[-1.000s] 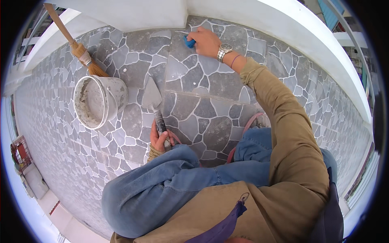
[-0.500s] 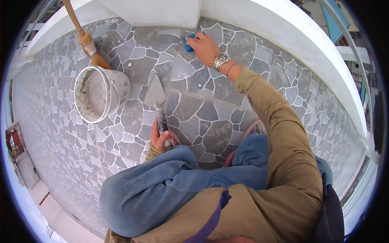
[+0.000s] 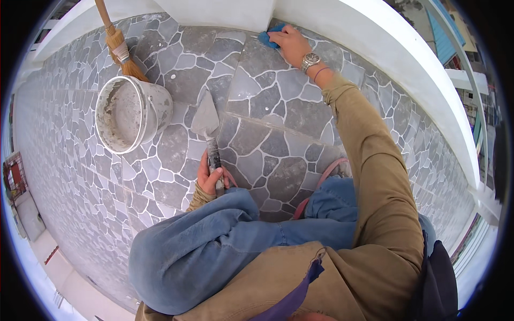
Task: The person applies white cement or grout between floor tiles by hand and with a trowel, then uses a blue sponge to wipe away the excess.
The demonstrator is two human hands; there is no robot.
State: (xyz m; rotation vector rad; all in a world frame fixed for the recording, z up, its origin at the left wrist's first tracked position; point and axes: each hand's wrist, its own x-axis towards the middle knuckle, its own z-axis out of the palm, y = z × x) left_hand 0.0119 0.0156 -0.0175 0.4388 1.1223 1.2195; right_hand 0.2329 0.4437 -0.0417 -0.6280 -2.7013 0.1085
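My right hand reaches far forward, its fingers closed on a blue sponge or cloth pressed to the tiles close to the wall's corner. A watch circles that wrist. Beside my left knee, my left hand is wrapped round the dark handle of a pointed trowel. The trowel's grey blade points away from me, above the floor. Under both hands lies a floor of grey stone-pattern tiles with pale joint lines.
To the left a white bucket, smeared with grey residue, holds grey material. Behind it a straw broom stands with its bristles on the floor. A low white wall runs along the far side and curves round the right, with a metal railing beyond.
My right hand has slid the blue sponge or cloth forward and slightly right, closer to the wall. My left hand keeps its grip on the trowel, which has barely moved.
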